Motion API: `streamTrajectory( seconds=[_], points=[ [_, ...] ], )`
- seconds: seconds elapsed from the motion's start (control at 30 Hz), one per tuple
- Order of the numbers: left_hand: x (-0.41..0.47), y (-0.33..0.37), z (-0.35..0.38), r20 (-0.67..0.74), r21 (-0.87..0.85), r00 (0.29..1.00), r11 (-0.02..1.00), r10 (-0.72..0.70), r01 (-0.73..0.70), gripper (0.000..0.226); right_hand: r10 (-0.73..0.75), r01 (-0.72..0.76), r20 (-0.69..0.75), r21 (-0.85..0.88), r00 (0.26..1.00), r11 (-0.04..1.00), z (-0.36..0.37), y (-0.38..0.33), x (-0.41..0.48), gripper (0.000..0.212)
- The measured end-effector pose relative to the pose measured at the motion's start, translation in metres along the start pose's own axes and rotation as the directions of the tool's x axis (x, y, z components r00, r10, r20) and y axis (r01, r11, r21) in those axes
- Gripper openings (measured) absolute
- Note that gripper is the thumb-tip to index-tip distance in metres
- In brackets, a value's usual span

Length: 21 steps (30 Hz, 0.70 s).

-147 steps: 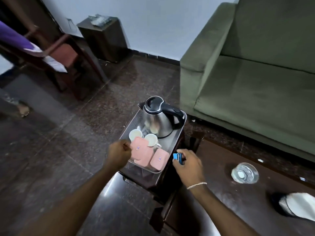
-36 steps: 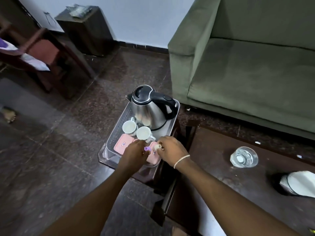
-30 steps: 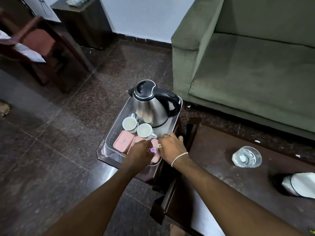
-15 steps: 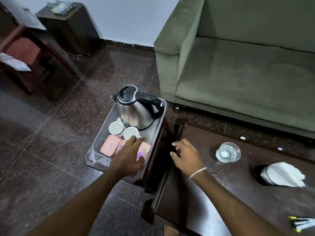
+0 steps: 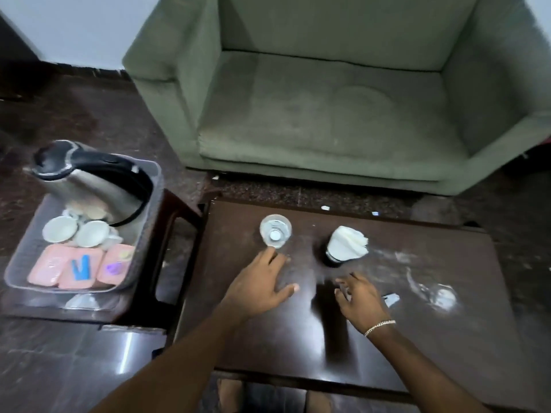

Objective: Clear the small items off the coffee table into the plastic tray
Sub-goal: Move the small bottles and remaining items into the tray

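Two small items sat at the tabletop's (image 5: 447, 338) far side: a clear glass (image 5: 275, 235) at eleven o'clock and a white-filled dark holder (image 5: 346, 246) at twelve. The plastic tray (image 5: 18, 263) stood at nine o'clock on a side stand, holding a kettle (image 5: 86, 180), cups (image 5: 59, 228) and pink cases (image 5: 50, 268). The left hand (image 5: 259, 287) lay palm-down, fingertips touching the glass, its grip wide. The right hand (image 5: 359, 299) hovered, fingers spread, empty. No writing was legible.

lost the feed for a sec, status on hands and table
Left hand open, fingertips at the glass. Right hand open, empty, over the coffee table. Plastic tray on the side stand. Nothing blocks the glass.
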<state>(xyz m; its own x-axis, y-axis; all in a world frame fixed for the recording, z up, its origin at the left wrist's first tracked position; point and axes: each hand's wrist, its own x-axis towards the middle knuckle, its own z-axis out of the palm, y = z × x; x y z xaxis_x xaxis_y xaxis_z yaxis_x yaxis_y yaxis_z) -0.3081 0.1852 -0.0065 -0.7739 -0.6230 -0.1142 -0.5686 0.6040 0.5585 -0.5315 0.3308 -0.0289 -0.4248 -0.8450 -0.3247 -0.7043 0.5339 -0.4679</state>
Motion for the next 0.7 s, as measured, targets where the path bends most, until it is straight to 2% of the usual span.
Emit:
streamTrajectory(
  seconds=[0.13, 0.27, 0.37, 0.5, 0.6, 0.7],
  points=[
    [0.028, 0.066, 0.070, 0.207, -0.051, 0.977, 0.997, -0.052, 0.064, 0.064, 0.108, -0.109, -0.023, -0.041, 0.994, 0.993, -0.024, 0.071, -0.021, 0.035],
    [0.049, 0.113, 0.128, 0.284, -0.055, 0.954, 0.992, -0.092, 0.112, 0.064, 0.160, -0.157, 0.017, -0.115, 0.987, 0.981, -0.033, 0.129, -0.027, 0.059],
    [0.062, 0.133, 0.161, 0.331, -0.033, 0.935, 0.988, -0.129, 0.148, 0.066, 0.172, -0.164, 0.084, -0.099, 0.982, 0.982, -0.029, 0.151, -0.021, 0.073],
    [0.071, 0.154, 0.196, 0.381, -0.035, 0.907, 0.978, -0.178, 0.207, 0.066, 0.146, -0.142, 0.134, -0.037, 0.980, 0.989, -0.015, 0.166, -0.010, 0.073],
    [0.076, 0.161, 0.214, 0.379, -0.056, 0.899, 0.964, -0.219, 0.259, 0.065, 0.190, -0.198, 0.104, 0.074, 0.976, 0.977, -0.004, 0.167, -0.006, 0.059],
    [0.071, 0.158, 0.223, 0.355, -0.044, 0.904, 0.962, -0.237, 0.269, 0.043, 0.262, -0.273, 0.094, 0.136, 0.961, 0.952, 0.006, 0.163, -0.011, 0.044]
  ],
)
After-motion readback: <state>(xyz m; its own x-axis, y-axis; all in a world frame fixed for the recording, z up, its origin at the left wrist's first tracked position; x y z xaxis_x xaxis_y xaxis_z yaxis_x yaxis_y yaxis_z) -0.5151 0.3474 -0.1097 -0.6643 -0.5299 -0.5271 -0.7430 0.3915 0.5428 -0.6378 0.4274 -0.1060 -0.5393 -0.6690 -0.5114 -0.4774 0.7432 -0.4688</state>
